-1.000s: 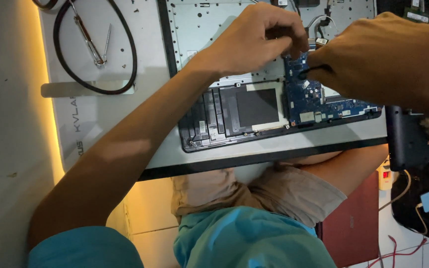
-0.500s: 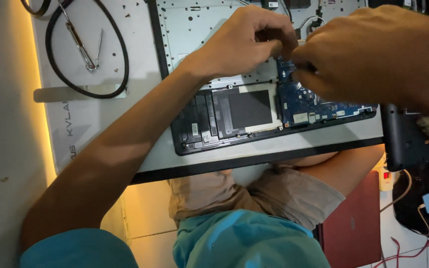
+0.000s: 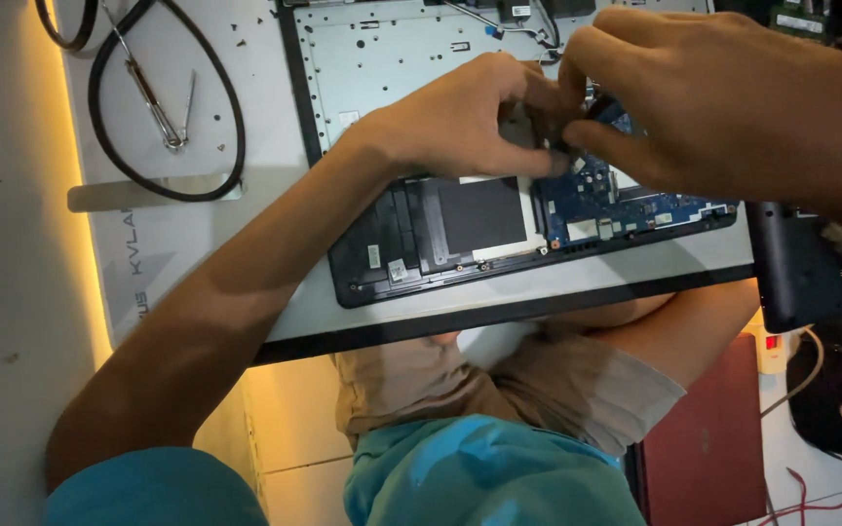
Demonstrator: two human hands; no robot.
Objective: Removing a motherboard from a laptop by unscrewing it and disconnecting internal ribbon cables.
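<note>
- Opened laptop base [image 3: 440, 244] lies flat on the white counter [image 3: 246, 107], at twelve o'clock from your lap. Blue circuit board [image 3: 626, 200] sits in its right half, at three o'clock from the dark square panel [image 3: 479, 214].
- Board handling, as judged: light, thin, stiff but brittle, studded with small parts. Hold it by bare edges, never by the components; do not flex it.
- The small dark part between your fingertips is mostly hidden, so you cannot tell what it is. Likely tiny and easy to drop.
- Your left hand [image 3: 460, 122]: fingers curled, tips pressed together, pinching at the board's upper edge.
- Your right hand [image 3: 723, 102]: reaches in from two o'clock, fingers drawn close, thumb and forefinger nipping at the same spot. The two hands touch there.
- Tweezers [image 3: 153, 93] lie inside a black cable loop [image 3: 231, 146] at ten o'clock, well apart from both hands. Loose screws [image 3: 246, 39] are scattered near them.
</note>
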